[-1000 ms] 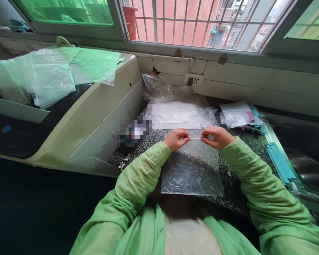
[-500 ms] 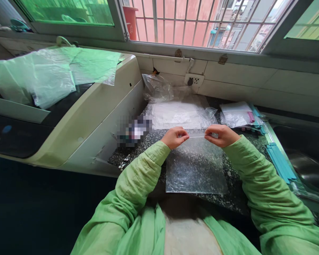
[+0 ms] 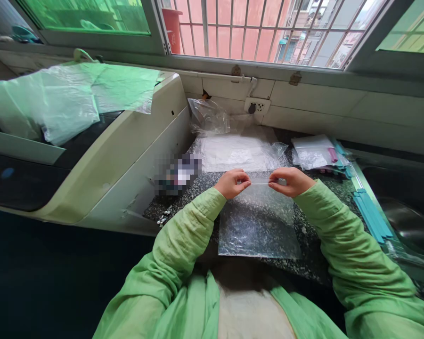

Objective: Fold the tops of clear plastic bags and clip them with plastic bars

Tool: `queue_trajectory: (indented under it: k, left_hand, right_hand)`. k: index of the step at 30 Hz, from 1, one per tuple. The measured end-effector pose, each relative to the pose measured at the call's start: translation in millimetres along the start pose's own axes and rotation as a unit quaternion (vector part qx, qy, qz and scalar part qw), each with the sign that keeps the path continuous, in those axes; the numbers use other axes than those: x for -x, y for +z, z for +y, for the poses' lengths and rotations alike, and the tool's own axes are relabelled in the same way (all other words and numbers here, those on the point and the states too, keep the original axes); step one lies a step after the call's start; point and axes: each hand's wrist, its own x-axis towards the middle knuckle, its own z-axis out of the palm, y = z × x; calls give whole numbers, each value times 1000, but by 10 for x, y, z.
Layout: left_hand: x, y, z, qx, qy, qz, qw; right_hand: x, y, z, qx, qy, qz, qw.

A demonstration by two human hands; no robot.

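A speckled dark granite counter (image 3: 314,263) is set under a barred window (image 3: 254,33), with tiled wall behind and a steel sink (image 3: 406,221) at the right. A clear, crinkly rectangular plastic bag (image 3: 257,226) is laid flat on it; its top strip is pinched by the fingers of the left hand (image 3: 232,182) and right hand (image 3: 289,181). A glossy cream machine (image 3: 127,146) is seen left, draped in thin film
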Motion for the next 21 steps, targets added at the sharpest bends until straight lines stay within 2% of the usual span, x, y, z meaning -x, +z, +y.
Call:
queue_trajectory:
  k: [9, 21]
  left_hand:
    - [1, 9, -15, 4, -5, 7, 1000]
    - [-2, 3, -8, 3, -2, 11, 1000]
  right_hand:
    - [-16, 7, -11, 9, -22, 23, 999]
    - [-13, 4, -20, 14, -25, 20, 999]
